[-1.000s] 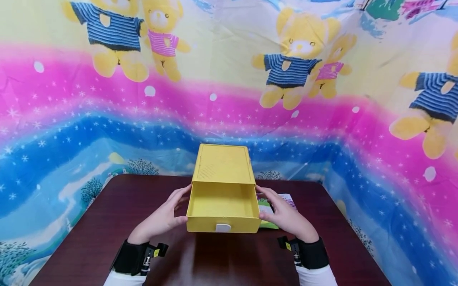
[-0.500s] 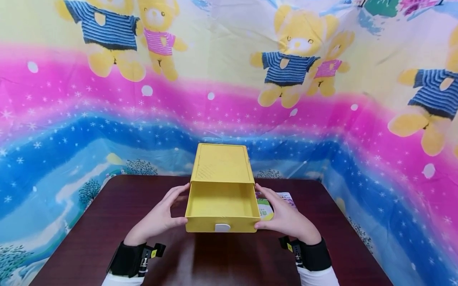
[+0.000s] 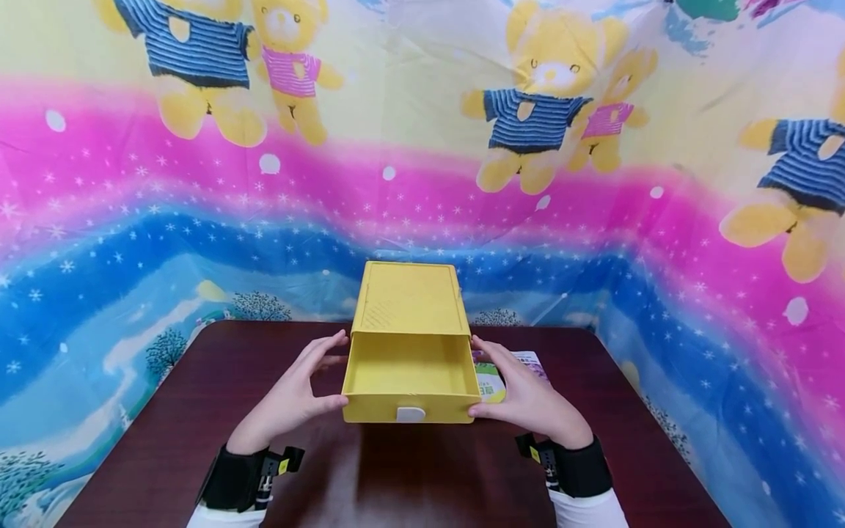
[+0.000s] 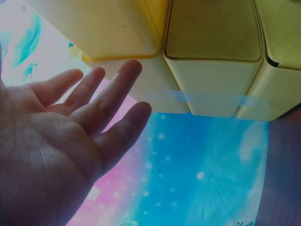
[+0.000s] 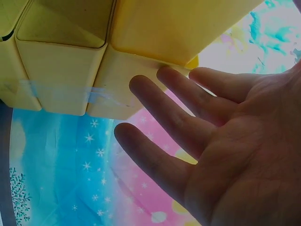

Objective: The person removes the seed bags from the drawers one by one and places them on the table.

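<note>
A yellow drawer cabinet stands on the table, its top drawer pulled out and bare inside, with a small white handle on the front. My left hand is at the drawer's left side, thumb at the front corner and fingers extended back toward the cabinet's edge. At the opposite side, my right hand mirrors it, thumb tip on the front's right corner. Both wrist views show the fingers nearly straight beside the cabinet wall. Lower closed drawers appear there, with clear tape across the side.
A green, white and purple printed packet lies on the dark wooden table, partly behind my right hand. Behind the table hangs a bear-patterned cloth, which also runs along both sides.
My right thumb has moved from the drawer's side corner onto its front face. The left hand stays at the left corner. The drawer stays pulled out, and the head view shifts slightly.
</note>
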